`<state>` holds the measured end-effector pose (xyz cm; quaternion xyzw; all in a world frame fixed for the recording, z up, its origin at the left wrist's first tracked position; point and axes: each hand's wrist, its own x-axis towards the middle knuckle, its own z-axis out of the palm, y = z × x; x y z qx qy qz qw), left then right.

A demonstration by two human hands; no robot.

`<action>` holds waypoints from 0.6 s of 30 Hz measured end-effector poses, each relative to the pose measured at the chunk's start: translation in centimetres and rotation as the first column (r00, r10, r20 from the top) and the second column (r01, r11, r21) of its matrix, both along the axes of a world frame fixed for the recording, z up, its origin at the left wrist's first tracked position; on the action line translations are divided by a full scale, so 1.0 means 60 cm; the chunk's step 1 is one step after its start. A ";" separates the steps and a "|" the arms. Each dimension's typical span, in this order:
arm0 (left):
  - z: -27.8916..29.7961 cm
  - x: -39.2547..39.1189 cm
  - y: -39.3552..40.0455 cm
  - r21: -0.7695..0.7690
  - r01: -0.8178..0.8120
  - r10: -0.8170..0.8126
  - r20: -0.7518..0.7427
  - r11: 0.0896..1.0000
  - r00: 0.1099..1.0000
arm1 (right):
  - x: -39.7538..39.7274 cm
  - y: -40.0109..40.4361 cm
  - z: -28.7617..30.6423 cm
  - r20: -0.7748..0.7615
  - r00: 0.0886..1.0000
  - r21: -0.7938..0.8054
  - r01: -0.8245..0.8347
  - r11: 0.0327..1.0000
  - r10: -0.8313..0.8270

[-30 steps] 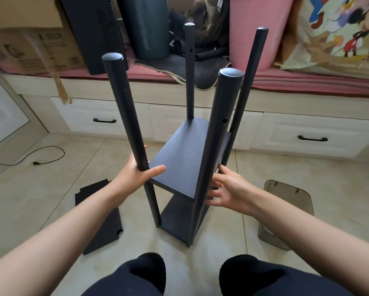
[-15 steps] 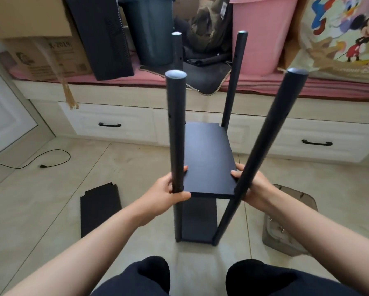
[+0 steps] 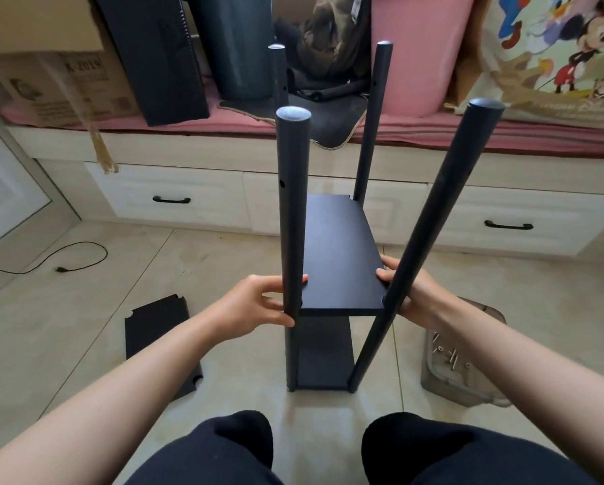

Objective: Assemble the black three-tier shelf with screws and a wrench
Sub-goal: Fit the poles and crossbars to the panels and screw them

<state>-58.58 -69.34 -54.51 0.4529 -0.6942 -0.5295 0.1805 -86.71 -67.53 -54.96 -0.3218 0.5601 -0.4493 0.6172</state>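
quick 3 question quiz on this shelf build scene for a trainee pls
1. True or false: the third shelf panel is already fitted between the posts.
2. What does the clear tub on the floor hold? A) screws B) a cable C) a wrench
3. How many shelf boards sit in the shelf frame now?

Key:
1. False: it lies flat on the floor, left of the frame.
2. A
3. Two; the left hand and right hand grip the near posts at the upper board.

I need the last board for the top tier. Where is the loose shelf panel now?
In the head view the loose shelf panel lies flat on the floor tiles, to the left of the standing shelf frame, beside the person's left forearm.
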 end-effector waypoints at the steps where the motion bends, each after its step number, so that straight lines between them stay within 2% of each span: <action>1: 0.000 0.000 -0.001 -0.004 0.001 -0.001 0.000 1.000 1.000 | -0.003 0.000 0.000 -0.002 1.000 -0.010 -0.015 1.000 0.015; 6: 0.001 -0.005 -0.004 0.019 -0.008 0.008 -0.032 1.000 0.999 | -0.021 0.000 0.000 0.006 0.992 -0.067 -0.129 0.989 0.130; 10: -0.008 -0.003 -0.002 0.013 -0.007 0.007 -0.049 1.000 0.999 | -0.028 -0.004 -0.007 0.004 0.990 -0.060 -0.141 0.988 0.142; 18: -0.010 -0.004 0.005 -0.114 -0.040 0.036 -0.032 0.993 0.999 | -0.026 -0.003 -0.010 -0.035 0.986 -0.085 -0.167 0.982 0.165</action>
